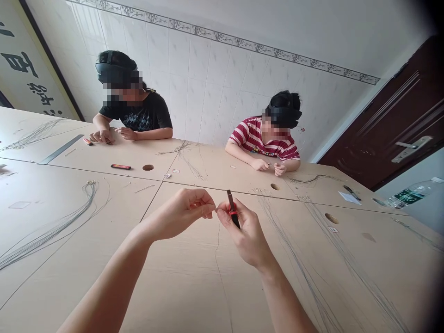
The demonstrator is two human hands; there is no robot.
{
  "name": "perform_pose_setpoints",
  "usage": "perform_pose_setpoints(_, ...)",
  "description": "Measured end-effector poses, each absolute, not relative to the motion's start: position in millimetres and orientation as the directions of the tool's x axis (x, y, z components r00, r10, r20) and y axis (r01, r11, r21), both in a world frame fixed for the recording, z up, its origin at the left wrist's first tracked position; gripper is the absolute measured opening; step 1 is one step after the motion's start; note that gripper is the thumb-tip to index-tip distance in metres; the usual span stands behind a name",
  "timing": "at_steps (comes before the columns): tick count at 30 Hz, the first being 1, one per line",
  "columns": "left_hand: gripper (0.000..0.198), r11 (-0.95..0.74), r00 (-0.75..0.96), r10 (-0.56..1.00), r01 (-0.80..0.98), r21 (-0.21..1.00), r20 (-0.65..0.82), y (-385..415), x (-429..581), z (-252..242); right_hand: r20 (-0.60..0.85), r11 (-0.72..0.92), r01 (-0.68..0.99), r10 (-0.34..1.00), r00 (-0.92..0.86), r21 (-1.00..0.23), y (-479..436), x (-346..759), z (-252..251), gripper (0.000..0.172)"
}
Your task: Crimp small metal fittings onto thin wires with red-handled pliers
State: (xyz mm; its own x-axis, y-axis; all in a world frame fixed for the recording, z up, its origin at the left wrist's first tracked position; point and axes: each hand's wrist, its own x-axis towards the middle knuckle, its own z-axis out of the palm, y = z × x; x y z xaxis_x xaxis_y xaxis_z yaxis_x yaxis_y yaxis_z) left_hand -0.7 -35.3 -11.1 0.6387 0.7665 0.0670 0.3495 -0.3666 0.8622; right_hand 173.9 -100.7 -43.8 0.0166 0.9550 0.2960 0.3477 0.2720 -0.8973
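Note:
My left hand (189,209) is raised above the wooden table (180,282), its fingers pinched on the end of a thin wire (218,249) that hangs down to the tabletop. My right hand (244,233) is closed around a small black and red tool (232,209), whose tip stands upright. Both hands meet fingertip to fingertip near the middle of the view. What sits at the pinch point is too small to make out.
Bundles of thin wire lie on the left (52,222) and right (312,259) of the table. Two people sit across, one in a black shirt (138,115), one in a striped shirt (260,138). A red and black tool (120,166), round table holes (148,167), a plastic bottle (409,196) and a dark door (398,125) are in view.

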Motion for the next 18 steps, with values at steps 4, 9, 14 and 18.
perform_pose_setpoints(4, 0.022, -0.362, 0.644, 0.761, 0.327, 0.873, 0.075, -36.7, 0.6, -13.3, 0.273, 0.253, 0.32, 0.962, 0.02, -0.913, -101.9, 173.9, -42.4, 0.017)
perform_pose_setpoints(9, 0.021, -0.369, 0.653, 0.753, 0.311, 0.876, 0.085, -37.5, 0.2, -11.9, 0.244, 0.23, 0.287, 0.97, 0.014, -0.93, -102.2, 174.7, -41.6, 0.019)
perform_pose_setpoints(14, 0.021, -0.388, 0.656, 0.748, 0.313, 0.867, 0.098, -38.2, 1.2, -9.3, 0.24, 0.236, 0.23, 0.971, -0.013, -0.944, -100.6, 176.1, -42.8, 0.019)
perform_pose_setpoints(18, 0.021, -0.4, 0.641, 0.761, 0.342, 0.85, 0.101, -39.7, 1.1, -10.5, 0.229, 0.23, 0.202, 0.973, -0.029, -0.952, -101.1, 177.1, -42.7, 0.02)
